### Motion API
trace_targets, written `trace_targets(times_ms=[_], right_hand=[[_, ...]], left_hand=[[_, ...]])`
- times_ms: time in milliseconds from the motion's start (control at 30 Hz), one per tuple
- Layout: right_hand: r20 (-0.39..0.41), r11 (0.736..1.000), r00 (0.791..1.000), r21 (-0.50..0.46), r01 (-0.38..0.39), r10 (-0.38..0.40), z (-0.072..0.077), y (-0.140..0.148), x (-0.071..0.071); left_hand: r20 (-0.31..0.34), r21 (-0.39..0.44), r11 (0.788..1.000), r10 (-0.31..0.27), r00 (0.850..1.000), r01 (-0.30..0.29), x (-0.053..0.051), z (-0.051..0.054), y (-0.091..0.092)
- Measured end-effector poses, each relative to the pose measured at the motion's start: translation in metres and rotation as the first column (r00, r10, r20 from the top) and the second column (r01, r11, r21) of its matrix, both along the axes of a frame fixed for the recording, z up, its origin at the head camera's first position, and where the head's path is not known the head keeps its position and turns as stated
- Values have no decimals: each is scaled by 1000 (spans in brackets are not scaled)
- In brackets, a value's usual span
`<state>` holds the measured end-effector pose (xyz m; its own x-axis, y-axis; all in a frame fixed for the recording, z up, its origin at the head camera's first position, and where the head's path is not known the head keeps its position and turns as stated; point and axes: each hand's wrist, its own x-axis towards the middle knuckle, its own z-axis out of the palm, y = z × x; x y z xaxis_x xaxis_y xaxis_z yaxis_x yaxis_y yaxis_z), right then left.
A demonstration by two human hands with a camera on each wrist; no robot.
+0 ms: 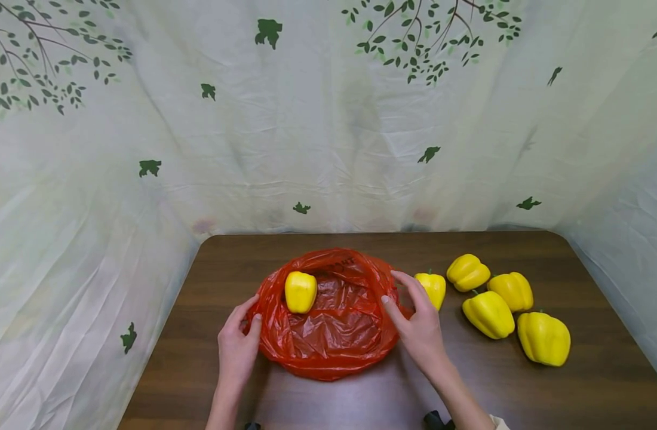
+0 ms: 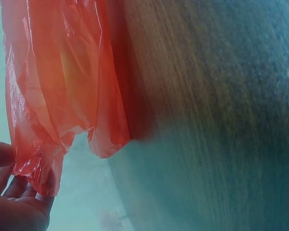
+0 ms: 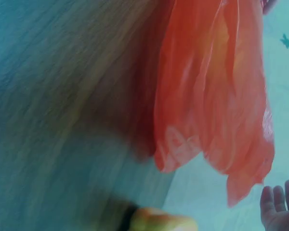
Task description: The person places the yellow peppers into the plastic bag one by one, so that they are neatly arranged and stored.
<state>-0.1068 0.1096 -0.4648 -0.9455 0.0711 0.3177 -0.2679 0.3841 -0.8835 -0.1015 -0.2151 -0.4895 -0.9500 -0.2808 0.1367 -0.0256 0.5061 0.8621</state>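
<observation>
A red plastic bag (image 1: 339, 352) stands on the table with its mouth spread wide. Inside it, toward the left wall, sits a yellow bell pepper (image 1: 300, 292). My left hand (image 1: 239, 346) holds the bag's left rim; the left wrist view shows the plastic between thumb and fingers. On the other side, my right hand (image 1: 420, 328) is beside the right rim, fingers spread; in the right wrist view its straight fingertips (image 3: 278, 195) are just apart from the plastic. Another yellow bell pepper (image 1: 432, 289) lies behind the right hand, partly hidden by it.
To the right, several more yellow bell peppers lie on the brown wooden table (image 1: 592, 322), the nearest pepper (image 1: 543, 338) being the largest in view. A pale curtain (image 1: 328, 149) with leaf prints hangs behind the table and along both sides.
</observation>
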Motion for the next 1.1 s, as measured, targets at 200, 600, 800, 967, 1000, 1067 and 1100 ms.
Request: trace_targets(times_ms=[200, 600, 800, 967, 1000, 1067, 1100], right_hand=[[-29, 997, 997, 46, 66, -65, -9, 14, -1], [31, 973, 983, 148, 176, -183, -25, 37, -12], [68, 967, 976, 162, 195, -208, -31, 44, -21], [100, 964, 969, 166, 206, -225, -35, 50, -28], [108, 964, 968, 165, 208, -228, -36, 52, -29], [131, 964, 964, 161, 210, -232, -37, 55, -31], [144, 965, 962, 159, 209, -232, -38, 57, -32]], left_hand=[[-3, -1, 1000, 1, 1000, -1, 0, -1, 0], [-3, 3, 1000, -8, 1000, 8, 2, -1, 0], [9, 1, 1000, -5, 1000, 5, 2, 0, 1], [14, 15, 1000, -11, 1000, 10, 2, 2, 1], [16, 17, 1000, -12, 1000, 12, 2, 2, 1], [21, 17, 1000, -13, 1000, 13, 2, 3, 0], [21, 16, 1000, -12, 1000, 11, 2, 3, 0]])
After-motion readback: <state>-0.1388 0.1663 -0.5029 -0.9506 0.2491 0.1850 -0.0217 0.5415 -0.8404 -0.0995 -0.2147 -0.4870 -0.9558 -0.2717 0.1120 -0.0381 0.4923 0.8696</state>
